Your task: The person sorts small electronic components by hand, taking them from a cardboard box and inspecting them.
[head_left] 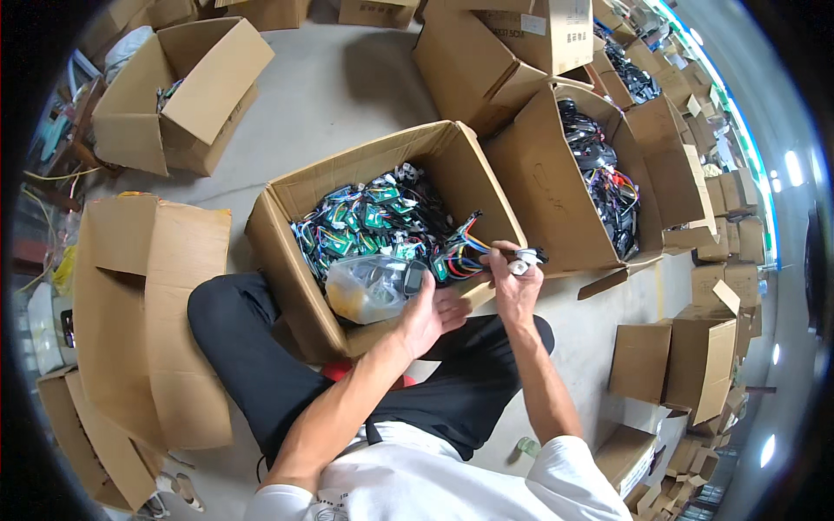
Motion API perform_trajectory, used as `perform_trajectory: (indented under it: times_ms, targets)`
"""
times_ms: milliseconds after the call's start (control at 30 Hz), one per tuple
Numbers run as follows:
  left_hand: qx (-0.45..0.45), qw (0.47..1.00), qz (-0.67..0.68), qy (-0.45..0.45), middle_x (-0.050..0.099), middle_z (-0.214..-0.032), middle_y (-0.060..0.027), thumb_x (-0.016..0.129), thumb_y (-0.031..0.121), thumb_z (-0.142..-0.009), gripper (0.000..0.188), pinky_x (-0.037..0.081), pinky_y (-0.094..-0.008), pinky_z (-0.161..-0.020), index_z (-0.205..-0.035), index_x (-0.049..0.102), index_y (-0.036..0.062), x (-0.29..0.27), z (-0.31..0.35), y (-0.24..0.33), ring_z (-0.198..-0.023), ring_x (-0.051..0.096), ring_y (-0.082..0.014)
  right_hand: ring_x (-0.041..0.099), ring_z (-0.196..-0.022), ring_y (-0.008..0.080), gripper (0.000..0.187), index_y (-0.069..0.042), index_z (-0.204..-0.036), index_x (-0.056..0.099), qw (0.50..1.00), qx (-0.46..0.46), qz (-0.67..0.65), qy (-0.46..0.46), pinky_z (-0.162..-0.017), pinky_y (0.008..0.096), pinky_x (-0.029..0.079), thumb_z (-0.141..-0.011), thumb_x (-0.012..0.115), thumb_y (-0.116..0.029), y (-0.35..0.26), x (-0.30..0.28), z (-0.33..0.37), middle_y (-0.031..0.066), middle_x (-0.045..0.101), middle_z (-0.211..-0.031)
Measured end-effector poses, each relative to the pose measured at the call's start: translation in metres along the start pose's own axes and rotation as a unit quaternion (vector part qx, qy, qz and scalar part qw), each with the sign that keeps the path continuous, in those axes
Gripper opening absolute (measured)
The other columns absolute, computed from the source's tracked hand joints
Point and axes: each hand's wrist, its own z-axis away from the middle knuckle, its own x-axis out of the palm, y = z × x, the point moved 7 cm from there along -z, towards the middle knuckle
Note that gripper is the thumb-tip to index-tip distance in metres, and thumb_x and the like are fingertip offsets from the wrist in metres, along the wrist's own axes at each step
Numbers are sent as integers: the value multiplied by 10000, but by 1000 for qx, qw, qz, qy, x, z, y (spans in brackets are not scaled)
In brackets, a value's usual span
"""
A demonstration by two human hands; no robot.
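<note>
An open cardboard box stands before my knees, heaped with green circuit boards and tangled coloured wires. My right hand pinches a wire harness over the box's near right corner; white and black connectors stick out past the fingers. The harness's other end lies by a green board near the heap. My left hand is at the near edge of the box, palm turned inward, fingers stretched out. Its thumb is by a small dark grey device, beside a clear plastic bag with something yellow inside.
To the right an open box holds black cables, with another large carton behind it. Empty-looking cartons stand at my left, and an open box is at the far left. More boxes line the right side.
</note>
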Motion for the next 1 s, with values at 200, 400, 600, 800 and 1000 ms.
perform_trajectory:
  times_ms: [200,400,600,800,1000]
  targets:
    - [19,977,87,-194,667,-1208,-209,399,458,-1034,623,532,-449,-969,-1292,538,-91,59,7,49,-1095,673,-291,674,-717,123,204,18,-1069,679,965,-216,119,-86,-625,260,529,-878,708,-47,-22,-4,70,93,731,-858]
    - [106,984,-101,-104,677,-1166,-171,456,123,-998,349,596,-398,-849,-1299,543,-31,45,58,66,-1040,692,-273,717,-887,302,597,-18,-1222,612,855,-427,253,-152,-746,377,580,-706,882,-148,-90,-8,99,147,718,-1068]
    - [184,977,-110,-13,682,-1073,-54,415,496,-1047,481,562,-322,-709,-1243,577,87,19,76,58,-927,667,-164,715,-930,269,378,-28,-1084,631,753,-495,345,-263,-760,372,592,-784,803,-179,-108,9,116,122,712,-998]
    - [118,975,-182,-47,679,-1059,-26,376,679,-985,669,511,-303,-796,-1218,595,91,19,89,26,-975,635,-141,677,-1014,272,227,-19,-973,615,666,-505,413,-362,-790,352,581,-780,689,-113,-105,31,142,97,668,-935]
    - [35,993,-110,-40,685,-1024,-42,599,528,-968,526,547,-306,-811,-1197,602,54,-2,98,24,-905,663,-129,666,-926,268,228,-14,-934,628,597,-499,453,-436,-766,325,561,-745,670,-136,-104,43,162,81,616,-846]
